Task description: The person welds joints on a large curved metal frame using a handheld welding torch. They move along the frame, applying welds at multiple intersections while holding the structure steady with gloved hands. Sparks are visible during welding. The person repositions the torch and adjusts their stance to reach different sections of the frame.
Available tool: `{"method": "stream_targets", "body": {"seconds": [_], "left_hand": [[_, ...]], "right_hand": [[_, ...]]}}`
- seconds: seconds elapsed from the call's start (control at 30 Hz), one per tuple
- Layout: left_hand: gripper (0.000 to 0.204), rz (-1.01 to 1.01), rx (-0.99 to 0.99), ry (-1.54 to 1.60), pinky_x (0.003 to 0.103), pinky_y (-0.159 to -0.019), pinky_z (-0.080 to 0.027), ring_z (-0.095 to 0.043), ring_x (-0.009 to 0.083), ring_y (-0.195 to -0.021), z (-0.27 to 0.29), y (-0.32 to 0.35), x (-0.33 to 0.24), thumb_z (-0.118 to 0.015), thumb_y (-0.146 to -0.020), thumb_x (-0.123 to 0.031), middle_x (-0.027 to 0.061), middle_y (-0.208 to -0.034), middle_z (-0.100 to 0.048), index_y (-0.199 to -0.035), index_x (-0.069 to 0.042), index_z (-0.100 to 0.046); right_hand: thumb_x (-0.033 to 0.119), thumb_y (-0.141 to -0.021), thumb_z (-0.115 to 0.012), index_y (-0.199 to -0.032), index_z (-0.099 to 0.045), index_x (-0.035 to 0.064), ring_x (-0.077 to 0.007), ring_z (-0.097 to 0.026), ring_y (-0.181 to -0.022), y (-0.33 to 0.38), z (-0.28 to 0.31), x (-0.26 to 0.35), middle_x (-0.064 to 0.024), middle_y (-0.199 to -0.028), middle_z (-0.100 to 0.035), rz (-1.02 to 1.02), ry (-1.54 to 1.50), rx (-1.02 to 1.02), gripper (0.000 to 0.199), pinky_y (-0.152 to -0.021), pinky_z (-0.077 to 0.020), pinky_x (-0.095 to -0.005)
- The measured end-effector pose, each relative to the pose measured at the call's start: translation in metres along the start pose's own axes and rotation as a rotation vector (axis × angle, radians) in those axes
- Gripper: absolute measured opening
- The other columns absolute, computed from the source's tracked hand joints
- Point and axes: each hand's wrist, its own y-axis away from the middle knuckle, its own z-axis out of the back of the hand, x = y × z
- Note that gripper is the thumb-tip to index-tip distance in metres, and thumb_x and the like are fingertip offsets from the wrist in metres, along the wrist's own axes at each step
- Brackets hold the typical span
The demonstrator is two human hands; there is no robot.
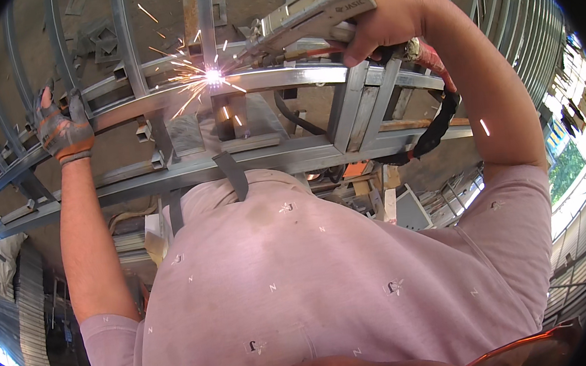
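My right hand (390,24), bare, is wrapped around the handle of a pale, boxy welding gun (317,7). Its nozzle points left and down at a curved steel rail (282,78). A bright arc (213,77) burns where an upright square tube (207,20) meets that rail, throwing orange sparks mostly leftward. Farther left, my left hand (65,132) wears a grey and orange glove. It grips the same rail near another upright, with a bare fingertip showing; the undersides of its fingers are hidden.
A lower steel rail (255,160) runs in front of my body, joined by short cross tubes (351,109). A red and black cable (436,121) hangs from the gun. Metal offcuts (104,40) lie on the floor beyond. Many uprights (503,11) stand at far right.
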Motion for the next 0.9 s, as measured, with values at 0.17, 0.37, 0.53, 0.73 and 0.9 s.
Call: {"method": "stream_targets", "body": {"seconds": [0.17,0.37,0.53,0.73,0.9], "left_hand": [[0.061,-0.018,-0.007,-0.007,0.048,-0.107,-0.05,-0.064,0.0423,-0.125,-0.001,0.0,0.001,-0.07,-0.097,-0.042,0.0229,-0.138,-0.066,-0.145,-0.005,-0.06],[0.064,0.039,0.019,0.022,0.049,-0.107,-0.05,-0.064,0.0429,-0.127,0.001,0.0,-0.003,-0.067,-0.098,-0.047,0.0233,-0.138,-0.066,-0.145,-0.005,-0.059],[0.065,0.054,0.021,0.022,0.05,-0.108,-0.05,-0.064,0.044,-0.127,0.0,0.001,-0.003,-0.065,-0.098,-0.05,0.0239,-0.137,-0.067,-0.145,-0.005,-0.059],[0.062,0.008,0.009,0.092,0.051,-0.108,-0.048,-0.062,0.0441,-0.125,-0.001,-0.004,-0.003,-0.071,-0.096,-0.042,0.0245,-0.134,-0.067,-0.143,-0.004,-0.057],[0.062,0.017,-0.02,0.029,0.051,-0.107,-0.049,-0.064,0.046,-0.122,0.0,-0.002,-0.004,-0.074,-0.095,-0.042,0.0254,-0.128,-0.07,-0.141,-0.004,-0.058]], "right_hand": [[0.009,-0.072,-0.09,-0.123,-0.076,0.0028,-0.0159,-0.068,-0.066,0.0,0.003,0.0,-0.0087,-0.084,-0.076,-0.012,-0.028,0.05,0.053,-0.064,-0.0569,-0.0325],[0.008,-0.072,-0.089,-0.119,-0.076,0.0006,-0.0165,-0.068,-0.066,0.0,0.001,-0.008,-0.0091,-0.082,-0.075,0.012,-0.028,0.017,0.049,-0.063,-0.0567,-0.0327],[0.01,-0.074,-0.089,-0.118,-0.076,0.0003,-0.017,-0.068,-0.065,0.0,0.003,-0.01,-0.009,-0.082,-0.076,0.024,0.036,0.021,0.047,-0.061,-0.0558,-0.0335],[0.013,-0.082,-0.09,-0.126,-0.073,0.0013,-0.0204,-0.069,-0.097,-0.004,0.018,-0.03,-0.0102,-0.112,-0.077,0.235,0.061,0.168,0.049,-0.088,-0.0578,-0.0359],[0.01,-0.084,-0.089,-0.128,-0.073,0.0008,-0.0166,-0.067,-0.091,0.019,0.015,-0.01,-0.0059,-0.105,-0.077,0.226,-0.15,0.073,0.048,-0.081,-0.0567,-0.033]]}}
